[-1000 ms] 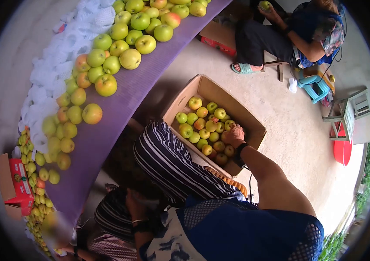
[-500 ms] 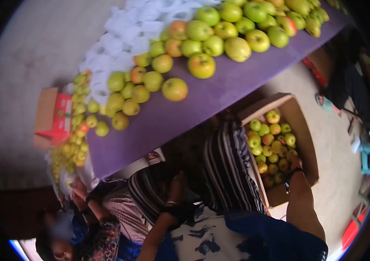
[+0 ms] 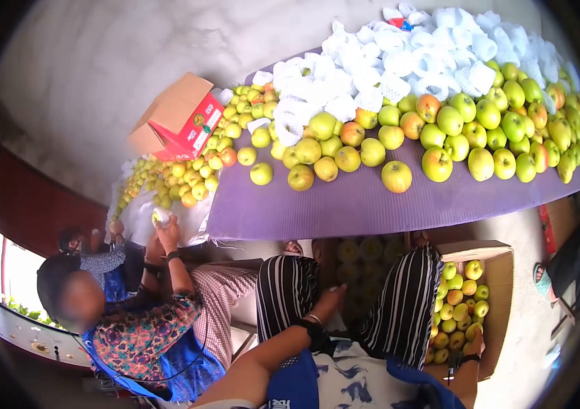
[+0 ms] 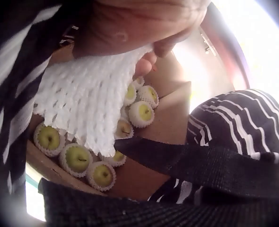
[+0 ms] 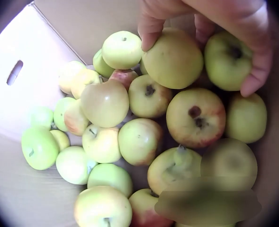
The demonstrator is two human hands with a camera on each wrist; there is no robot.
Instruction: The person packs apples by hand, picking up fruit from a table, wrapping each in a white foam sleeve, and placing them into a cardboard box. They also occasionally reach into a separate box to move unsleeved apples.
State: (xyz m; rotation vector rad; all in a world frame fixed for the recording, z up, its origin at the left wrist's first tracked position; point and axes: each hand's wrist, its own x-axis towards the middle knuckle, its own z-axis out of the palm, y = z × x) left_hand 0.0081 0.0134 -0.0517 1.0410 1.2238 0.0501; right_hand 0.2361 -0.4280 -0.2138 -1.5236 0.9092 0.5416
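Observation:
My left hand [image 4: 144, 23] holds a white foam net sleeve [image 4: 85, 101], which hangs flattened from the fingers. Beneath it, apples in foam nets [image 4: 78, 158] sit in a cardboard box [image 4: 170, 118] between the striped trouser legs. On the other side, my right hand [image 5: 224, 16] reaches into a second cardboard box [image 3: 501, 300] of bare apples. Its thumb presses one side of a yellow-green apple [image 5: 172, 59]. A finger curls round the far side of a greener apple [image 5: 227, 61] beside it. More green and reddish apples [image 5: 104, 101] lie loose below.
A purple-covered table [image 3: 344, 211] stands in front, with many apples [image 3: 436, 163] and a heap of white foam nets [image 3: 433, 54]. A red carton [image 3: 194, 126] is at its left. A person in a floral top [image 3: 147, 327] sits left, handling a netted apple [image 3: 161, 217].
The head view has swung left, bringing the table and the seated person into fuller view. My right hand stays in the box of bare apples; my left stays between the knees.

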